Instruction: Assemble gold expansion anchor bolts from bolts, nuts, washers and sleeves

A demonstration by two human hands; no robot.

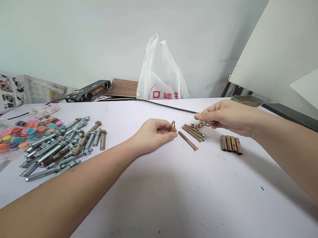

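My left hand [156, 135] is closed near the middle of the table, pinching a small gold-coloured bolt piece [173, 125] whose lower part the fingers hide. To its right lie several slim gold-coloured cone-ended bolts [194, 132], with a single one [188, 141] in front. My right hand [225, 117] reaches over a small group of nuts [193, 125], its thumb and fingers pressed together. A ring-like washer [207, 123] shows under those fingers; whether they grip it is unclear. Several metal sleeves [230, 145] stand side by side below my right wrist.
A pile of silver and gold expansion bolts [59, 145] lies left of my left forearm. Behind it are colourful discs [17, 135] in clear plastic. A white plastic bag [159, 75], a black box [88, 91] and a shallow tray [247, 100] line the back.
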